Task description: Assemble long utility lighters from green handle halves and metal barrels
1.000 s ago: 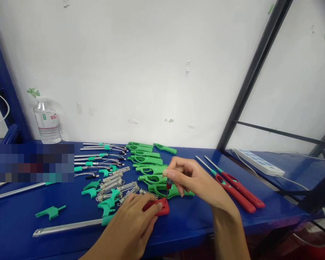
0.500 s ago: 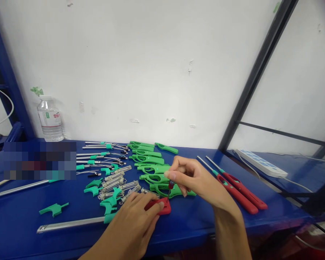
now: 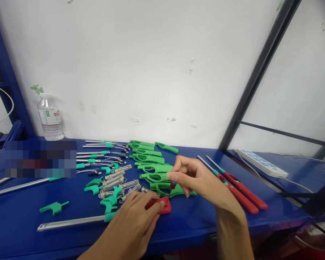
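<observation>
My left hand lies over a red-handled utility lighter and presses it to the blue table. Its silver barrel and teal collar stick out to the left, while most of the handle is hidden under my fingers. Between the thumb and fingers of my right hand is a small screwdriver with a red handle. Its shaft points down at the end of the red handle; whether the tip touches is too small to tell. Just behind lie green lighter shells and clear gas tanks.
Teal triggers and silver barrels with wires lie at the left. Two red lighters rest on the right. A water bottle stands by the wall, and a white power strip lies beyond the dark post.
My right hand and the screwdriver have shifted slightly to the right, with the tip a little higher. My left hand and the lighter stay in place.
</observation>
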The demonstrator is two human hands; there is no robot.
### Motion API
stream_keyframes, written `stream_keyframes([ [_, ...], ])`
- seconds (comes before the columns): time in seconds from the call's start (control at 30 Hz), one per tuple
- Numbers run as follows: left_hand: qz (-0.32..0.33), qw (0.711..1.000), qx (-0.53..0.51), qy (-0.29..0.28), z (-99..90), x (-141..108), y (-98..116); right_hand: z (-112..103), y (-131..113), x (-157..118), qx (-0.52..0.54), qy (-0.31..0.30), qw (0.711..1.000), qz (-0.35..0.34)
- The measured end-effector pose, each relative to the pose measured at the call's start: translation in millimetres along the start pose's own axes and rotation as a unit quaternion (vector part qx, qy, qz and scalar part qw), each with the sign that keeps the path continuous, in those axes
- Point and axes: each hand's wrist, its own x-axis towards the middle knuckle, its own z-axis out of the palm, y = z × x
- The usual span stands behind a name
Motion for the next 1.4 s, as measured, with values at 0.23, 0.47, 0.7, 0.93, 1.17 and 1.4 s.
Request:
stream_keyframes([
  [0.23,0.003,1.000,0.004,0.003,-2.1,1.1,0.3,1.5,-1.7,-0.5,-0.018,0.023,1.000,0.004],
  [0.47,0.002,1.000,0.004,0.009,-2.7,-0.1,1.5,-0.6,0.2,-0.2,-0.034,0.040,0.999,-0.003],
  [0.7,0.001,1.000,0.003,-0.001,-4.4,0.5,2.3,-2.0,-3.5,-1.7,-0.041,0.008,0.999,-0.013],
  [0.93,-0.002,1.000,0.002,0.002,-4.4,1.2,3.8,-4.6,-3.5,-4.5,-0.064,-0.021,0.997,-0.035],
  [1.17,-0.007,1.000,0.013,-0.007,-4.6,1.7,3.1,-6.7,-1.2,-1.9,-0.045,-0.008,0.999,-0.027],
  [1.4,-0.004,1.000,0.010,-0.013,-4.0,0.8,2.7,-2.3,-6.7,-1.5,-0.032,0.007,0.999,0.001],
])
